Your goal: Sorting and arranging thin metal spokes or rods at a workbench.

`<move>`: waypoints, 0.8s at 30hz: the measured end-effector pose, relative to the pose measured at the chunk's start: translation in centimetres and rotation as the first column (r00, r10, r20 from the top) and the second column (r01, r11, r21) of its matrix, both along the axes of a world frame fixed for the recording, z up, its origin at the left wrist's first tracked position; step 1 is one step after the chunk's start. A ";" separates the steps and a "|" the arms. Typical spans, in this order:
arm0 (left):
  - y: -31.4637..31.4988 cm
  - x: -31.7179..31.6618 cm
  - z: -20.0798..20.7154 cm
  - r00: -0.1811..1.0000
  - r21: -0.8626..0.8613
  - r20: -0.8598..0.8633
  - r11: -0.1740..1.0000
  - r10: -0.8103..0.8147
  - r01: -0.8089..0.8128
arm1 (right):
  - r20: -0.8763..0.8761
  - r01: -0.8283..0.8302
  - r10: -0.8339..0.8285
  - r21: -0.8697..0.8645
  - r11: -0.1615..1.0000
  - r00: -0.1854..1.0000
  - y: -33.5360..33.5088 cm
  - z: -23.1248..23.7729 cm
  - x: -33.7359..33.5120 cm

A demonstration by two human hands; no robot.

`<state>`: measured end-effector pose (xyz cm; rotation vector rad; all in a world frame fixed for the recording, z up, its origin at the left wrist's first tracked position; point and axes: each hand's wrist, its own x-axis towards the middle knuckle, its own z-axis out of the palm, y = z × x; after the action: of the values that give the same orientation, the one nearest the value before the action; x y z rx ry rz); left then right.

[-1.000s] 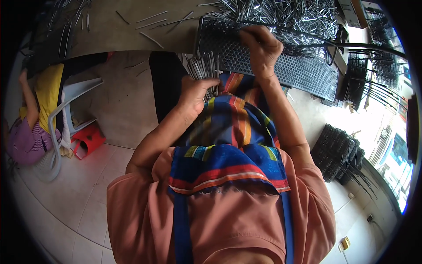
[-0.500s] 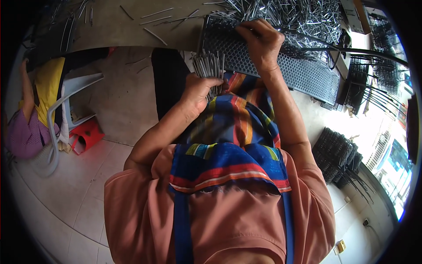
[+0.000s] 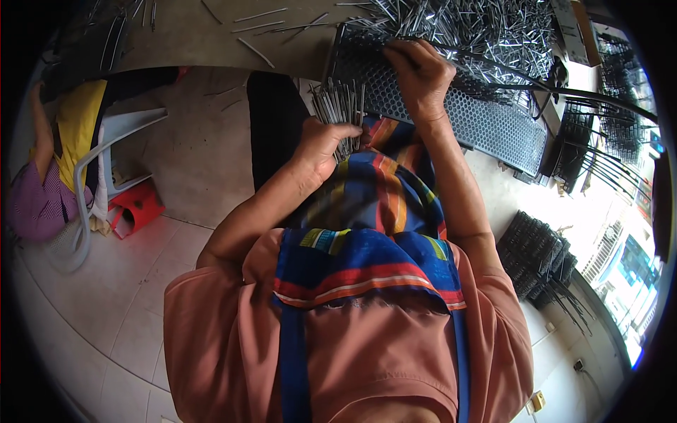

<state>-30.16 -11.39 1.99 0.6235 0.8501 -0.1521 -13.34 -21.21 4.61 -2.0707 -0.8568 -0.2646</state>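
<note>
My left hand (image 3: 316,149) is closed around an upright bundle of thin grey metal rods (image 3: 340,102), held over my lap, with the thumb across the front. My right hand (image 3: 427,79) is pinched shut above the dark perforated metal panel (image 3: 486,121), just short of a loose pile of similar rods (image 3: 469,28). What its fingertips hold, if anything, is too small to make out. Close to those fingers, a dark bar (image 3: 564,90) runs off to the right. A striped apron (image 3: 384,190) covers my lap below both hands.
Several loose rods (image 3: 255,52) lie on the table at the upper left. Stacked dark wire racks (image 3: 534,254) stand at the right. On the left, another person (image 3: 42,204) sits near a grey chair (image 3: 88,183) and a red container (image 3: 137,208).
The view has shifted slightly. Both hands keep nearly the same pose, the left one on its bundle and the right one pinched over the panel.
</note>
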 end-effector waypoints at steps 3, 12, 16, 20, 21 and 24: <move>0.0 -0.1 -0.3 0.999 0.010 0.038 1.000 0.003 -0.003 | 0.120 -0.011 0.028 -0.143 0.990 0.992 0.1 0.0 0.2; 0.3 -0.2 -0.2 0.996 -0.035 0.077 0.999 0.040 -0.037 | 0.144 0.035 -0.005 -0.209 0.977 0.990 1.0 1.1 -0.8; 0.3 -0.4 -0.2 0.997 -0.035 0.057 0.998 0.046 -0.044 | 0.219 -0.020 0.088 -0.295 0.955 0.972 1.3 0.2 0.1; 0.5 -0.6 0.0 0.997 -0.081 0.031 0.994 0.072 -0.069 | 0.156 0.033 -0.008 -0.158 0.987 0.988 0.8 0.0 0.0; 0.6 -0.5 0.0 0.997 -0.082 0.031 0.994 0.069 -0.067 | 0.164 0.065 -0.035 -0.182 0.981 0.986 0.4 -0.1 0.0; 0.7 -0.4 0.1 0.998 -0.073 0.052 0.996 0.045 -0.041 | 0.208 0.099 -0.049 -0.235 0.967 0.977 0.2 -0.2 -0.1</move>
<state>-30.53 -10.70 2.13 0.5393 0.8024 -0.1259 -13.47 -20.99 4.42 -2.3383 -0.9739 -0.4342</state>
